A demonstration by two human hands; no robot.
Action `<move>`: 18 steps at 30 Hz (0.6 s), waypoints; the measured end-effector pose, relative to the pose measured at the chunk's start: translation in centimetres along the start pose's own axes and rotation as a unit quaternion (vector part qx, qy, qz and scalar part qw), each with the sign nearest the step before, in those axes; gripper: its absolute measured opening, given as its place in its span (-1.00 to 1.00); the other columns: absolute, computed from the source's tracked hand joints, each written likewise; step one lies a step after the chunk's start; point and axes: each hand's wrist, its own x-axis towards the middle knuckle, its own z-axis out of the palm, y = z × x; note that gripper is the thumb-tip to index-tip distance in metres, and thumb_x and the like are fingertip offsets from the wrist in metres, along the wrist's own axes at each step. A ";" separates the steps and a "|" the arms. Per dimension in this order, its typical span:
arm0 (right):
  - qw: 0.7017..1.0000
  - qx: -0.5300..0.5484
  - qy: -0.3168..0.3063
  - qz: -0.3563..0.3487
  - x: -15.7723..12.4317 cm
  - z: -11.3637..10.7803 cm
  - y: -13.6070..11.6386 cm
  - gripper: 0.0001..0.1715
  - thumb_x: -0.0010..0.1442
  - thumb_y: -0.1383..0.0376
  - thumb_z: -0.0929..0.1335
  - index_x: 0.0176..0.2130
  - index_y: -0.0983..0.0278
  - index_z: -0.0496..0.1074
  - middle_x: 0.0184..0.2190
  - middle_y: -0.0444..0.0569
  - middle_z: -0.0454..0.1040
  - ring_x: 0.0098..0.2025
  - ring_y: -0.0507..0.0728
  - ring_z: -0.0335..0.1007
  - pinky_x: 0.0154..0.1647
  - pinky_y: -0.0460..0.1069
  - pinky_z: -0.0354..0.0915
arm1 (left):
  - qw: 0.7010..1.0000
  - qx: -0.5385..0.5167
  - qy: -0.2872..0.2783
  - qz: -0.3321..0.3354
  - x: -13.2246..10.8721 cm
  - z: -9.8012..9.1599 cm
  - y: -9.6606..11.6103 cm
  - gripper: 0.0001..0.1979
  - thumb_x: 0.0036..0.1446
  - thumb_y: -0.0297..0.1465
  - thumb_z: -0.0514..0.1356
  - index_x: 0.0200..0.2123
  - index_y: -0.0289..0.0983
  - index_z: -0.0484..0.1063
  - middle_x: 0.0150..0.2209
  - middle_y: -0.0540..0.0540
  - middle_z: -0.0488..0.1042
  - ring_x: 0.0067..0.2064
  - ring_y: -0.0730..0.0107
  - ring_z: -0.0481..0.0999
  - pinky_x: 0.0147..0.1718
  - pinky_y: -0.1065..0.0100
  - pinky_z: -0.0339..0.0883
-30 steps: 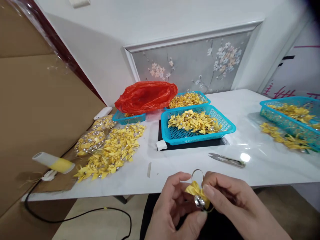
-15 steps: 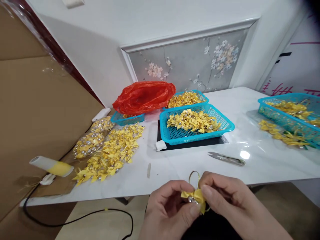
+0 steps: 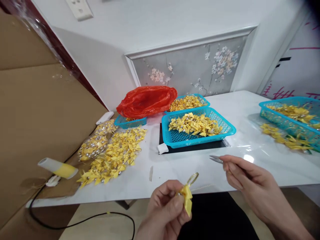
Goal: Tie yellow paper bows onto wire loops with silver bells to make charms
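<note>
Between the thumb and fingers of my left hand (image 3: 166, 210) is a yellow ribbon flower (image 3: 187, 200), held above the table's front edge. A thin gold ribbon loop (image 3: 193, 179) stands up from it, and a pale thread trails to the right. My right hand (image 3: 247, 185) is closed around the thread snips (image 3: 216, 159) on the table. Only the pointed blades show, facing left; the fingers cover the rest. Beyond both hands stands a blue plastic basket (image 3: 172, 144) with a heap of similar yellow flowers (image 3: 196, 125).
A loose pile of yellow flowers (image 3: 115, 156) spreads at left, beside filled clear bags (image 3: 92, 146). A red plastic bag (image 3: 147, 100) sits behind on a small blue basket (image 3: 131, 123). Another blue basket (image 3: 287, 120) stands at right. A black cable (image 3: 82, 219) hangs off the left edge.
My right hand has let go of the yellow ribbon flower, moved right and forward, and taken hold of the thread snips. My left hand keeps the flower, now turned. The view has shifted slightly.
</note>
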 end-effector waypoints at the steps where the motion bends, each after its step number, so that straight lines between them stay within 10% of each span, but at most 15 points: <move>1: 1.000 -0.008 -0.012 0.006 -0.3 0.3 -0.2 -0.72 0.24 0.06 0.42 -0.14 0.16 0.55 -0.42 -0.10 0.35 -0.53 -0.04 0.13 -0.58 -0.12 0.09 | 0.999 -0.026 -0.009 -0.016 0.0 0.0 0.3 -0.73 -0.20 -0.50 0.55 -0.35 -0.29 0.65 -0.50 -0.03 0.60 -0.49 0.60 0.56 -0.48 0.62 0.46; 12: 0.954 -0.112 -0.278 -0.016 -0.9 6.1 -6.1 -0.75 0.27 0.31 0.32 -0.41 0.27 0.52 -0.43 -0.11 0.41 -0.37 0.01 0.36 -0.36 -0.14 0.26 | 0.973 -0.132 -0.095 -0.166 1.8 -1.5 -0.9 -0.73 -0.02 -0.43 0.47 -0.20 -0.29 0.62 -0.38 -0.03 0.61 -0.41 0.62 0.59 -0.40 0.65 0.42; 18: 0.941 -0.215 -0.260 -0.028 -0.4 5.8 -6.5 -0.72 0.29 0.30 0.30 -0.45 0.26 0.44 -0.48 -0.16 0.41 -0.42 0.01 0.31 -0.42 -0.12 0.18 | 0.976 0.164 -0.031 0.138 1.9 -1.5 -1.9 -0.46 -0.10 -0.06 0.43 -0.05 -0.14 0.55 0.02 -0.17 0.56 0.13 0.01 0.45 0.02 0.16 0.39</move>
